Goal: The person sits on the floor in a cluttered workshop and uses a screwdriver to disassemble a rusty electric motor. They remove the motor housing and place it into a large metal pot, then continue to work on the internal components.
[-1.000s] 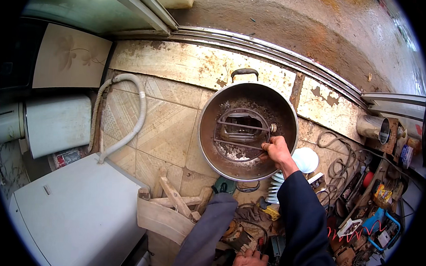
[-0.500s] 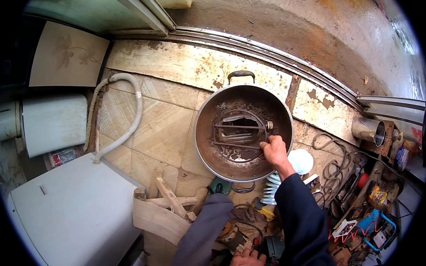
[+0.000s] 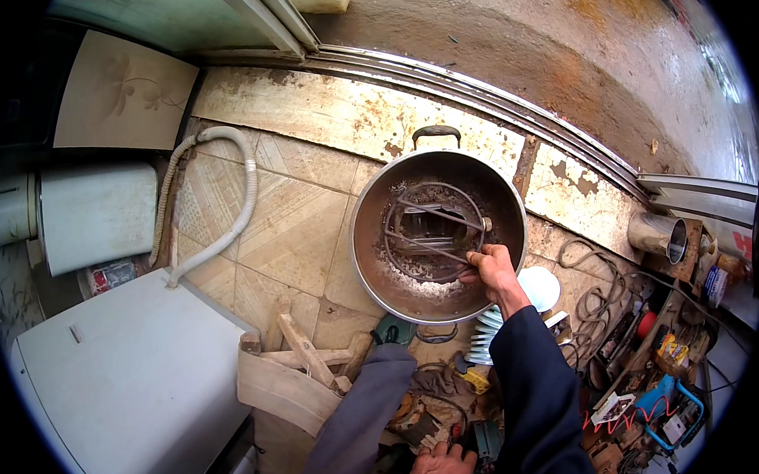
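A wide, deep metal pot (image 3: 368, 275) with dark loop handles stands on the tiled floor, its inside brown and dirty. My right hand (image 3: 495, 278) reaches over its right rim, closed on a round metal rack (image 3: 432, 207) with two crossbars. Under the rack lies a clear bottle-like object (image 3: 434, 246), partly hidden by the bars. White flakes (image 3: 428, 287) lie on the pot's bottom. My left hand (image 3: 441, 473) is low at the lower edge, fingers bent over something I cannot make out.
A wooden stool (image 3: 297, 369), partly covered, stands beside my grey trouser leg (image 3: 359, 406). White coiled tubing (image 3: 483, 336) touches the pot's right side. Tools and cables (image 3: 643, 401) crowd the right. A white appliance (image 3: 128, 370) with a hose (image 3: 250, 189) is at left; a door track (image 3: 487, 93) runs behind.
The rack has turned and tilted in my right hand, its crossbars now slanting down to the right. More white flakes show below it. My left hand has hardly moved.
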The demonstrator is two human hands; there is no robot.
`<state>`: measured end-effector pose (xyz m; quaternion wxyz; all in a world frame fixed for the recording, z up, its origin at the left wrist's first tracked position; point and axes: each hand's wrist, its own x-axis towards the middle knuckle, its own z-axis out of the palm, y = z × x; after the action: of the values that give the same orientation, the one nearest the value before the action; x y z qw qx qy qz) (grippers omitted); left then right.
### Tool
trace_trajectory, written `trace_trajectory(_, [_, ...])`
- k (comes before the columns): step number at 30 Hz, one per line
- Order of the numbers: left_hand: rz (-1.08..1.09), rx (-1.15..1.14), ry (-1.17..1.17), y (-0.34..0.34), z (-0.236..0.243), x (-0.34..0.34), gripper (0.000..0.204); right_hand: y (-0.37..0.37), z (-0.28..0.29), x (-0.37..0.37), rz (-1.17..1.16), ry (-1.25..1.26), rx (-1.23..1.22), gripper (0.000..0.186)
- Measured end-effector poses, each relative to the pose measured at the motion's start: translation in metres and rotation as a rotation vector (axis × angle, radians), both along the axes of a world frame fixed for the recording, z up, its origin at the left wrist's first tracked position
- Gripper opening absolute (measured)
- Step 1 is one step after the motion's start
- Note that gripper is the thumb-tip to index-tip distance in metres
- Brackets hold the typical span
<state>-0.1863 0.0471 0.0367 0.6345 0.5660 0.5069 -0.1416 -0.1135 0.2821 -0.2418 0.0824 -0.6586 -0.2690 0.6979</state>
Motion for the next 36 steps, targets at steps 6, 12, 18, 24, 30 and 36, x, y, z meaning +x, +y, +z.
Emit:
trace_trajectory(6, [0.032, 0.041, 0.003, -0.017, -0.007, 0.007, 0.032, -0.011, -0.011, -0.001, -0.134, 0.060, 0.006, 0.019])
trace_trajectory(12, [0.046, 0.062, -0.014, -0.004, -0.001, 0.001, 0.033, -0.015, -0.017, 0.001, -0.152, 0.076, -0.022, 0.017])
trace_trajectory(18, [0.087, 0.041, -0.011, -0.014, -0.008, 0.007, 0.037, -0.039, -0.007, -0.017, -0.318, 0.099, -0.052, 0.016])
trace_trajectory(24, [-0.025, 0.025, 0.024, -0.035, -0.020, 0.021, 0.035, -0.052, 0.004, -0.038, -0.471, 0.196, -0.122, 0.016])
trace_trajectory(30, [-0.108, -0.052, 0.013, -0.050, -0.031, 0.029, 0.028, -0.073, 0.008, -0.052, -0.662, 0.241, -0.118, 0.014])
trace_trajectory(36, [-0.175, 0.024, 0.116, -0.069, -0.034, 0.034, 0.036, -0.096, 0.005, -0.074, -0.882, 0.263, -0.152, 0.014])
